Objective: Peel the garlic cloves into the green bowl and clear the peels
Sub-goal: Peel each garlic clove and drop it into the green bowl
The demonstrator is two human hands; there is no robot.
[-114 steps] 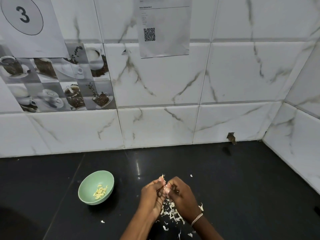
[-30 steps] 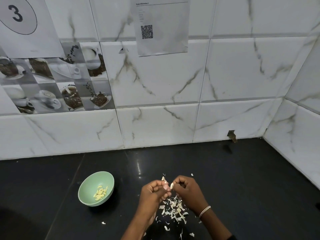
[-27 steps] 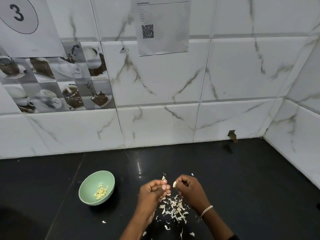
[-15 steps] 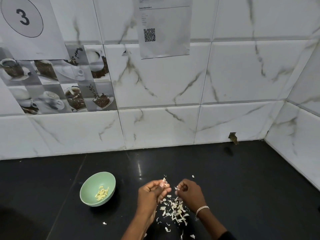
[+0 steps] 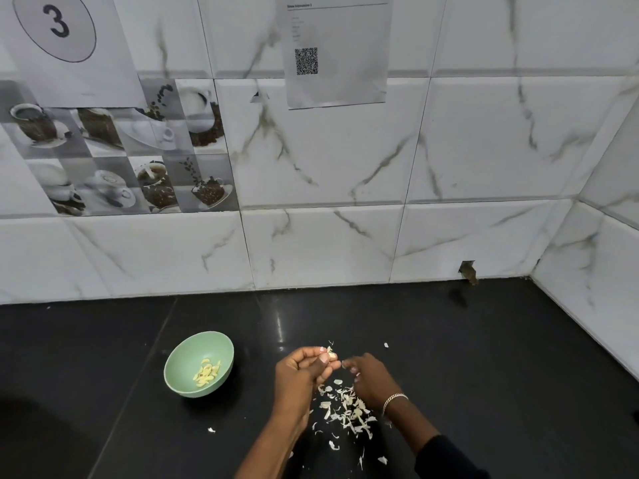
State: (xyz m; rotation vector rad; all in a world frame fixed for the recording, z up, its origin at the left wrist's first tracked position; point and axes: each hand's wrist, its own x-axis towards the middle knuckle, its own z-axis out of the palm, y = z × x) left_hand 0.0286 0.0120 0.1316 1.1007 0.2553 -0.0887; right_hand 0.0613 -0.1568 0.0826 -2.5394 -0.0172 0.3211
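The garlic clove [image 5: 332, 355] is a small pale, cream-coloured piece with a bit of papery skin sticking up at its top. It is pinched between the thumb and curled fingertips of the left hand [image 5: 304, 369], raised above the black counter [image 5: 484, 357]. At 3 o'clock from the clove and just beside it, the right hand [image 5: 370, 378] has its fingers curled inward, tips bunched towards the clove; whether they hold a scrap of skin cannot be told. A silver bracelet [image 5: 394, 398] circles the right wrist, above a dark sleeve [image 5: 446, 454]. At 6 o'clock from the clove, between the two forearms, lies a loose heap of white, flaky peels [image 5: 345, 409], with single flakes scattered around it, one [image 5: 386, 345] at 2 o'clock from the hands and another [image 5: 211, 430] at 8 o'clock. The green bowl [image 5: 179, 354] stands upright at 9 o'clock from the left hand, well apart from it, holding a small cluster of yellowish peeled cloves [image 5: 206, 372] in its bottom.
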